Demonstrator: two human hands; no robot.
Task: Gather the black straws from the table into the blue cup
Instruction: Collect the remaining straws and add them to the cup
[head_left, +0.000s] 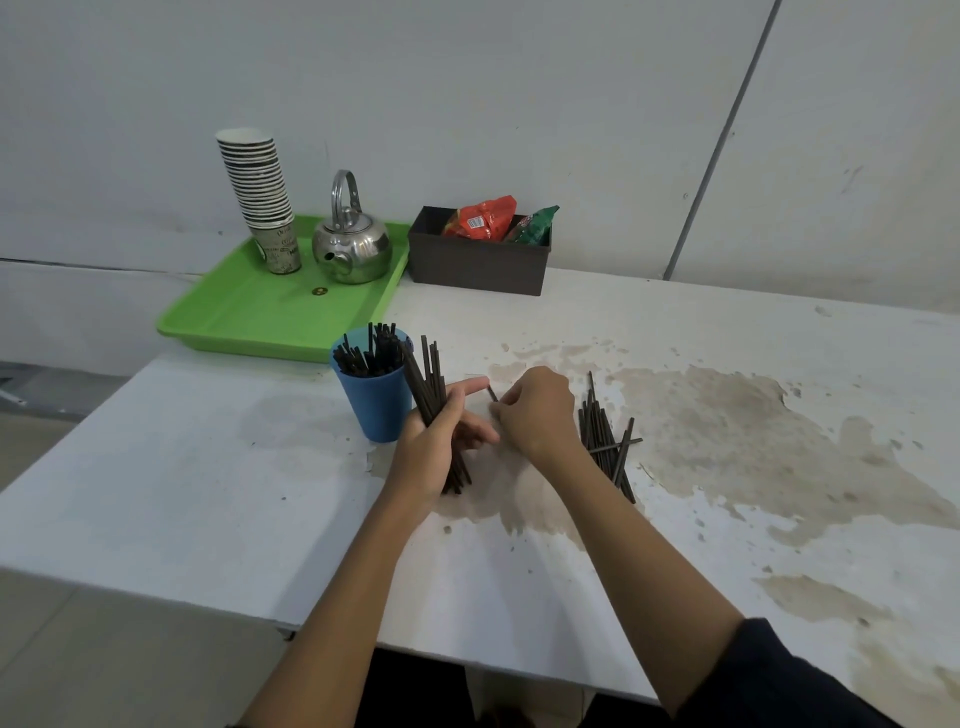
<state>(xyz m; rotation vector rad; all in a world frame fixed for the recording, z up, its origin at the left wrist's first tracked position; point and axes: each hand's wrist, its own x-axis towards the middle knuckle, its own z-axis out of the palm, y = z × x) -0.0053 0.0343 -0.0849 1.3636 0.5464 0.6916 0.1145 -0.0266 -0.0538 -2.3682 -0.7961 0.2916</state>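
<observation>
The blue cup (375, 397) stands on the white table (208, 493) with several black straws upright inside it. Just right of the cup, my left hand (439, 441) grips a bundle of black straws (428, 387) held nearly upright. My right hand (535, 410) is beside it, pinching a single black straw (492, 393) whose tip sticks out toward the left hand. A loose pile of black straws (605, 441) lies on the table just right of my right wrist, partly hidden by it.
A green tray (249, 317) at the back left carries a stack of paper cups (260, 197) and a steel kettle (352, 244). A dark box (478, 260) with snack packets stands against the wall. The table's front edge runs close to my body.
</observation>
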